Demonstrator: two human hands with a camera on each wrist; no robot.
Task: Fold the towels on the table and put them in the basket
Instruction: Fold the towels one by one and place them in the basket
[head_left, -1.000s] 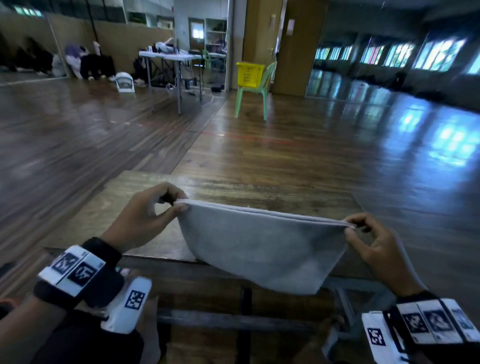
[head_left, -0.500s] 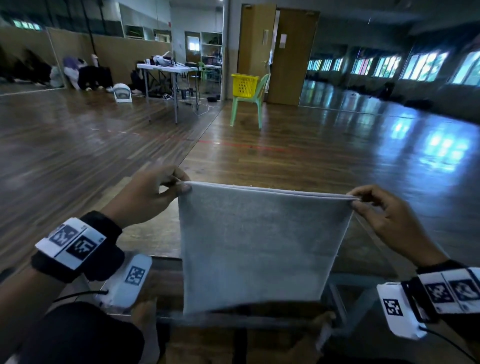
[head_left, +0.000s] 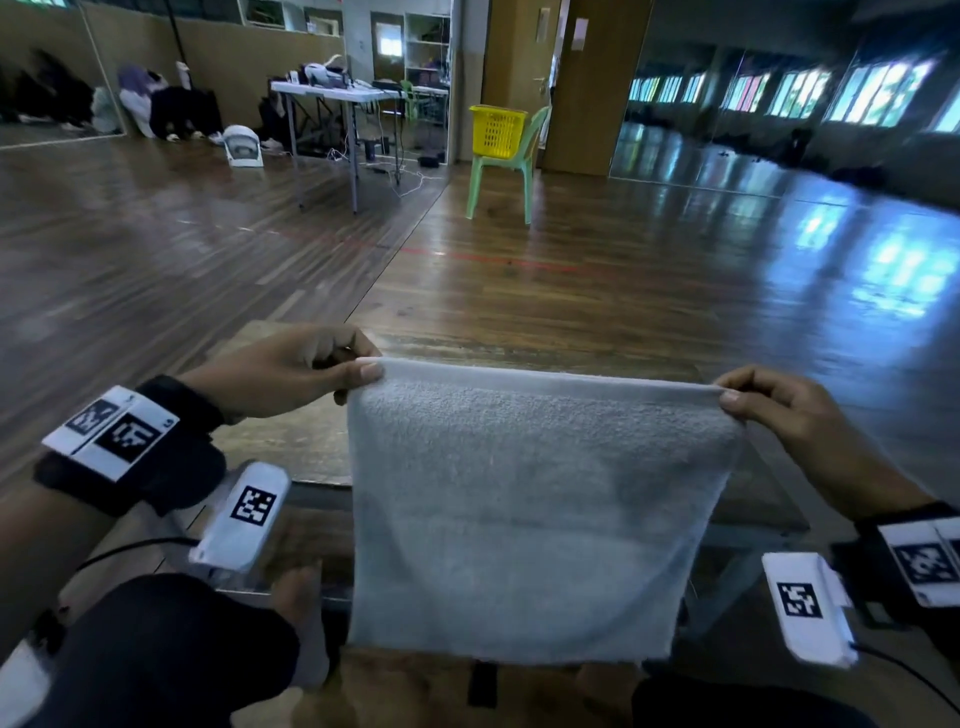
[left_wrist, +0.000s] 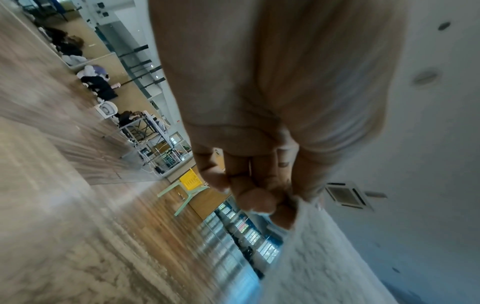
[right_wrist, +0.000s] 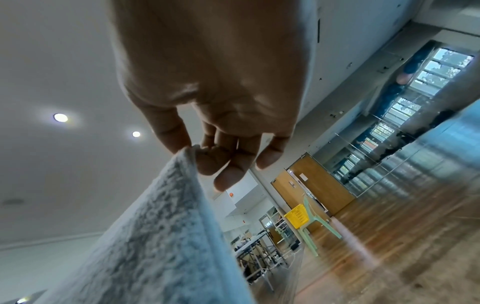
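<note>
A white towel (head_left: 524, 499) hangs doubled in the air in front of me, its top edge stretched level. My left hand (head_left: 358, 371) pinches its upper left corner between thumb and fingers. My right hand (head_left: 727, 392) pinches the upper right corner. The towel's lower edge hangs free in front of the wooden table (head_left: 291, 431). In the left wrist view my left hand (left_wrist: 262, 197) grips the towel (left_wrist: 319, 257) corner. In the right wrist view my right hand (right_wrist: 194, 152) pinches the towel (right_wrist: 155, 236). A yellow basket (head_left: 497, 130) stands on a green chair (head_left: 506, 171) far across the floor.
A white folding table (head_left: 337, 93) with equipment stands at the back left, with bags and a fan (head_left: 241, 146) on the floor near it. Wooden doors (head_left: 566, 78) are behind the chair. Wide wooden floor lies between my table and the basket.
Both hands have lifted the towel from low over the table edge to a higher, taut hold. It now hangs flat and full length. The view has tilted up a little.
</note>
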